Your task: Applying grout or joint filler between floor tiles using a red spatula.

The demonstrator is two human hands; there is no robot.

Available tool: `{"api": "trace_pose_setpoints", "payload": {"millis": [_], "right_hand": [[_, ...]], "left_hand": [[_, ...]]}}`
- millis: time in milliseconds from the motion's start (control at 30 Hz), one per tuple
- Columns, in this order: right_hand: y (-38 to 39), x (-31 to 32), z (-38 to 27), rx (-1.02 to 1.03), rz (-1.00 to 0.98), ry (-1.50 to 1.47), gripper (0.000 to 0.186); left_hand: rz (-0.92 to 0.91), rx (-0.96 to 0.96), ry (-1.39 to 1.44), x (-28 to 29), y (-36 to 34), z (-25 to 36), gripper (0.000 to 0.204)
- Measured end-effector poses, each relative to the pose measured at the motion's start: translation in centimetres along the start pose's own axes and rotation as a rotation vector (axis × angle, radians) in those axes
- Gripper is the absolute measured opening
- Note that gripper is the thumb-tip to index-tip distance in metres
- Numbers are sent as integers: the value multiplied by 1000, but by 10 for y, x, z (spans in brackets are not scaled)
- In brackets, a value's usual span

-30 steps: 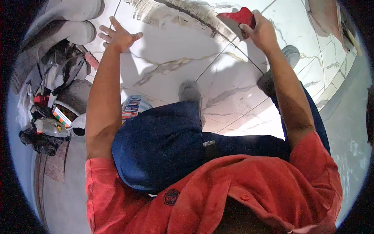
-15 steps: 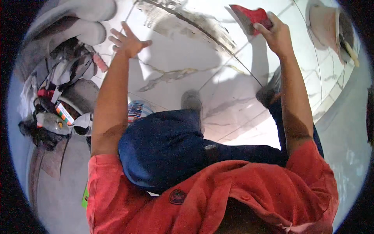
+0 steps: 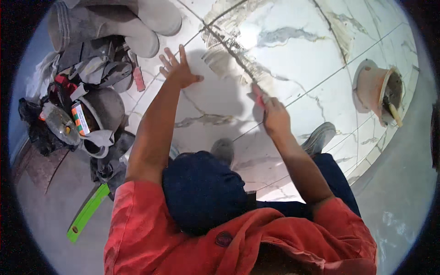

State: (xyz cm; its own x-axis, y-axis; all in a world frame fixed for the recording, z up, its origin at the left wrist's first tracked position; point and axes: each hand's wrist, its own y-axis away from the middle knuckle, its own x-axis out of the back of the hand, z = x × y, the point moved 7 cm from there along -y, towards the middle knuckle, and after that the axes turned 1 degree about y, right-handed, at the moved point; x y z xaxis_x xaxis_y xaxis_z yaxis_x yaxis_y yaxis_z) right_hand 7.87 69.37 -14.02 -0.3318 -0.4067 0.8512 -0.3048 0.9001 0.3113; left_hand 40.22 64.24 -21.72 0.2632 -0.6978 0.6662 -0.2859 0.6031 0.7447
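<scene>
My left hand (image 3: 176, 73) is spread on the white veined tile floor (image 3: 208, 103), upper middle, left of a dark joint smeared with grout (image 3: 233, 59). My right hand (image 3: 275, 117) grips a red spreader (image 3: 259, 98), held edge-on at the lower end of that smear; whether it touches the tile I cannot tell. Both my feet show below: a grey shoe (image 3: 222, 151) in the middle and another (image 3: 321, 137) at the right.
At the left lie pale rubber boots (image 3: 110, 27), a jumble of bags, buckets and packets (image 3: 64, 126), a pink-handled tool (image 3: 138, 79) and a bright green tool (image 3: 87, 213). On the right is a dirty bucket (image 3: 369, 89) with a handle sticking out. Grey floor (image 3: 385, 192) borders the tiles.
My right hand with the red spreader has moved down and left to the grouted joint. My left hand is still spread, appearing lower and further right as the whole view has shifted.
</scene>
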Motion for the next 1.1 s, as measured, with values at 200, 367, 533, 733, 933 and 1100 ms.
{"api": "trace_pose_setpoints", "payload": {"millis": [200,367,533,733,933,1100], "right_hand": [[-98,36,-20,137,242,78,42],[-62,-21,-52,139,177,102,35],[-97,2,-58,47,46,49,22],[-79,-42,-87,279,170,238,31],[-126,14,-88,79,101,54,25],[-119,-19,-86,287,80,105,36]], "left_hand": [[-23,-3,9,-4,-5,-3,141],[-59,8,19,2,3,8,134],[-44,26,-5,7,5,-9,134],[-76,12,26,4,1,12,132],[-59,35,34,10,6,-1,132],[86,-85,43,-1,-7,11,135]]}}
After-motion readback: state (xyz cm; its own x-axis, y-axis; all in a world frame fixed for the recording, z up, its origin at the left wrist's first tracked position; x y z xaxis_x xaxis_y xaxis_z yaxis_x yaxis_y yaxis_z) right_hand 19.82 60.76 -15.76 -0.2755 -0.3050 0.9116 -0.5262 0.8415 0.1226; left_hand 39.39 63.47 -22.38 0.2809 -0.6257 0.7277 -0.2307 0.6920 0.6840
